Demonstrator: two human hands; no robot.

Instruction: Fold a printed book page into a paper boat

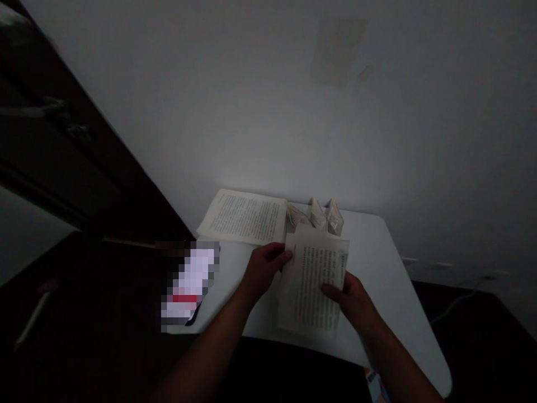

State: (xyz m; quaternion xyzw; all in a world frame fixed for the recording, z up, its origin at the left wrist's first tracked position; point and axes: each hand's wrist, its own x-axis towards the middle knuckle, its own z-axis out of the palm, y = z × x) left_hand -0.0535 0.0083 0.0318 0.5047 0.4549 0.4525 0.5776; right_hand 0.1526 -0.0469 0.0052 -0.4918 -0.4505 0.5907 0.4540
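I hold a printed sheet of paper [314, 282] over a small white table [386, 263]. My left hand [264, 271] pinches the sheet's upper left edge, thumb on top. My right hand [354, 299] grips its right side, with the thumb lying across the printed text. The sheet tilts slightly and hangs just above the tabletop. Beyond it lies an open book or stack of printed pages [245, 217]. Folded paper pieces [325, 215] stand in a row at the table's far edge.
A blurred, pixelated object [188, 285] lies on the table's left edge. Dark furniture [62, 145] fills the left side. A pale wall [293, 101] rises behind the table. The floor to the right is dark, with a cable [453, 305] on it.
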